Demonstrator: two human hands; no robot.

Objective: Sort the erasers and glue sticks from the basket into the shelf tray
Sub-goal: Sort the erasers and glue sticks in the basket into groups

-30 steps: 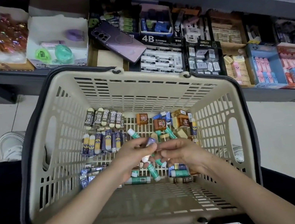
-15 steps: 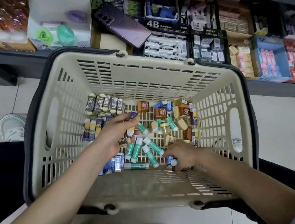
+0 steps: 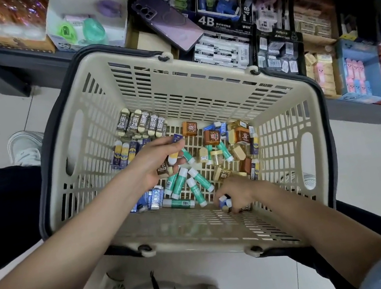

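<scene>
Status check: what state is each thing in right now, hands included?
Basket, loaded, not yet emptied.
Left hand, gripping several mixed erasers.
Right hand, pinching a blue eraser by near wall.
Glue sticks, capped, lying loose on basket floor.
2B erasers, sleeved, in a row far left.
Phone, back up, on shelf boxes.

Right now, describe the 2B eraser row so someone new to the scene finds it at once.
Start at the beige basket on the person's lap. On its floor, in the far-left corner beyond the left hand, the 2B erasers lie side by side in one row. Unlike the blue-and-yellow erasers lined up just nearer, they have dark sleeves printed "2B" and cream ends.
</scene>
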